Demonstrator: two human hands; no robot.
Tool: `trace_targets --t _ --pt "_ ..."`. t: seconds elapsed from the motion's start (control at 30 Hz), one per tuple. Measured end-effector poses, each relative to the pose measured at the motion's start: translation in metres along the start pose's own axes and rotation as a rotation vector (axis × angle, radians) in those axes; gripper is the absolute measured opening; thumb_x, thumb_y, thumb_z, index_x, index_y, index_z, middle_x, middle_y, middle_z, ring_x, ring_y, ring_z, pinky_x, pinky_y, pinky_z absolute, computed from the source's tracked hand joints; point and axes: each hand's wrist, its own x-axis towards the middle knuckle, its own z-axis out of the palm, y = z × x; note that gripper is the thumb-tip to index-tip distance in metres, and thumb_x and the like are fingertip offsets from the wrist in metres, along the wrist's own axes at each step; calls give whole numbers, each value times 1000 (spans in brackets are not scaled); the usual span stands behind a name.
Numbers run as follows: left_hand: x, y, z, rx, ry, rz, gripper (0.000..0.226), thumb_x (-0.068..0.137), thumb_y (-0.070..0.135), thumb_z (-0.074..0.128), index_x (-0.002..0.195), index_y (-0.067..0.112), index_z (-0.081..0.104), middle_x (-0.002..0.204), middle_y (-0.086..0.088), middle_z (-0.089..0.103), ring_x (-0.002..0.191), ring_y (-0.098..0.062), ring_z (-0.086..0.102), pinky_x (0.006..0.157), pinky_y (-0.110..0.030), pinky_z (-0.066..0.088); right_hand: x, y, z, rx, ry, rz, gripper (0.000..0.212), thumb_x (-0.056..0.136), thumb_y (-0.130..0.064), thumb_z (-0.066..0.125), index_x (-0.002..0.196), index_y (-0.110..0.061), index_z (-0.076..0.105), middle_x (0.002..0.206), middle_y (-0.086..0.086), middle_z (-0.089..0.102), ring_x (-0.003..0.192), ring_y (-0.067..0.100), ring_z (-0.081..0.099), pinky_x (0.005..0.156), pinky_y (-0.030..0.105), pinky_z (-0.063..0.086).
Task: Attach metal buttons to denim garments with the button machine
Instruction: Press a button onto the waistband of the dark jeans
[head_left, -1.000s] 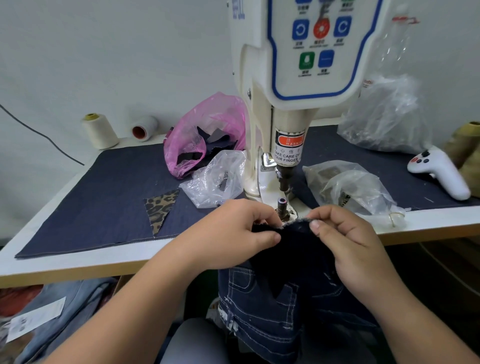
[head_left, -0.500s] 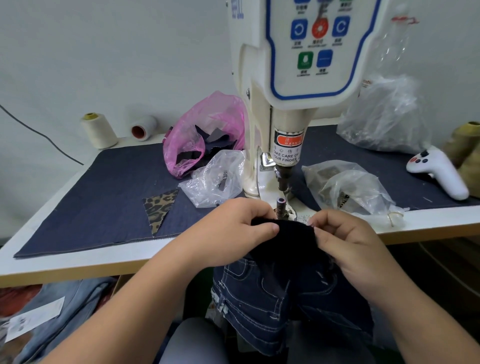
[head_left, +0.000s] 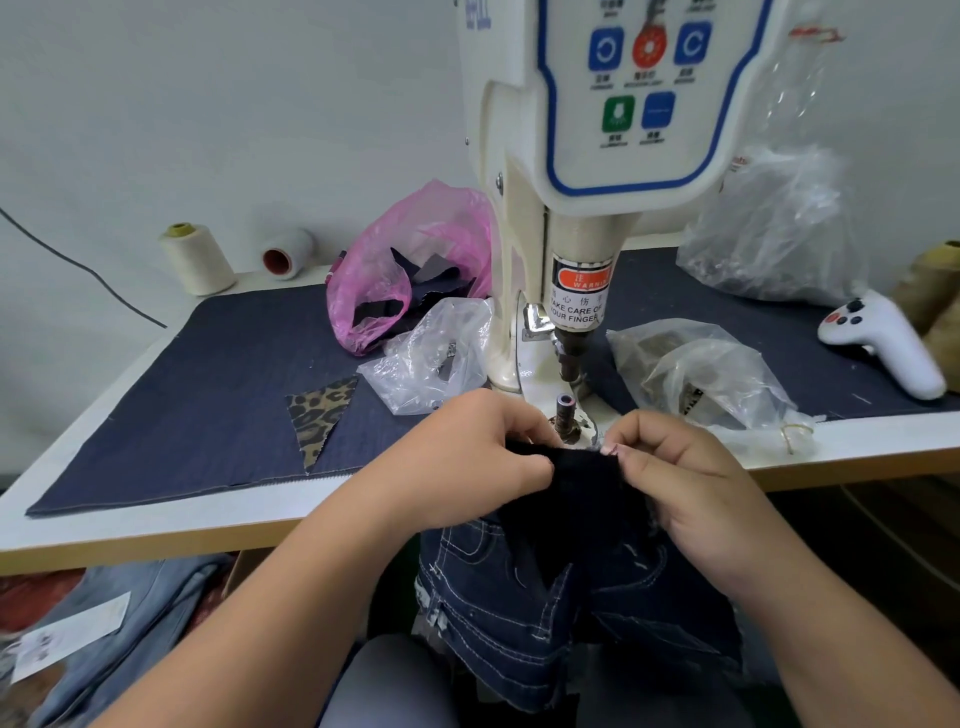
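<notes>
Step in hand: positioning. Both hands hold the dark denim (head_left: 582, 483) at the table (head_left: 156, 525) edge, just in front of the machine (head_left: 587, 234). The left hand (head_left: 467, 457) pinches the fabric's top edge; the right hand (head_left: 675, 467) pinches the same edge opposite. The lower die (head_left: 563, 410) stands bare, just beyond the fabric. Next move, by judgement: slide the edge over the die, fingers clear of the punch (head_left: 569, 358).

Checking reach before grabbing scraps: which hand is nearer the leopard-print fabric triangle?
Left. The left hand grips the denim garment just right of the leopard-print triangle; the right hand is farther right.
</notes>
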Motion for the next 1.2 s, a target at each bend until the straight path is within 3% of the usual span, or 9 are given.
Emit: trace_targets --t 0.1,0.27,0.43,0.63,0.8,0.93,1.0,1.1,1.2 --pt "0 1 4 -14 -35 -2 17 86 16 60 86 26 73 71 4 70 58 -8 57 58 -25 48 -2 0 2 -50 14 -20 15 84 -30 58 76 -19 63 65 -3 58 63 11 54 59 23 47" --pt "1 2 7 -86 -48 35 17 90 24 67 73 22 68 52 11 51 47 -6 42 49 -18 35 -1 -2 3 -72 36 -77 13 86 -30 60 75 -25 66 65 -6 60 63 8 56 58 18 47" --pt "4 1 9 -133 -18 63 13 90 30 72 79 25 72 58 9 60 51 -6 48 55 -19 39 0 -1 0 -143 55 -80 12 85 -34 59 80 -28 67 67 -5 62 66 10 58 62 24 48" --pt "7 1 9 -81 16 30 10 88 30 75 81 22 74 82 -9 73 68 -11 59 78 -40 54 0 -8 -4 17 -61 20 59 70 -72 70 89 -16 73 83 14 70 81 29 67 77 45 54" --pt "13 -1 7 -100 -17 38 10 87 30 76 79 25 72 68 -3 67 62 -9 52 65 -29 45 4 -10 -10 -211 -14 31 29 79 -44 67 80 -16 72 73 20 62 65 19 56 66 34 45" --pt "20 -6 2 -215 -38 2 11 87 19 77 79 14 71 80 -18 70 73 -19 58 77 -38 49 9 -8 -14 -66 -11 98 16 87 -24 69 82 -10 73 86 24 71 83 39 67 82 48 53" --pt "24 -12 -1 -243 -18 -19 13 86 18 77 78 12 70 78 -13 64 74 -19 56 79 -35 46 15 -9 -17 17 -4 132 16 81 -23 67 79 -8 73 82 21 70 78 36 66 77 44 55" --pt "28 -19 -4 -254 22 -52 14 87 22 76 75 19 70 70 4 58 66 -7 53 68 -14 44 25 -9 -20 166 6 182 18 75 -17 66 80 -1 71 78 20 66 72 28 65 66 33 58" --pt "32 -23 -3 -279 38 -79 8 92 22 71 84 19 71 77 -2 69 72 -8 61 76 -18 50 35 -8 -20 157 32 184 15 76 -15 67 78 -2 73 78 20 68 73 27 68 67 32 59"
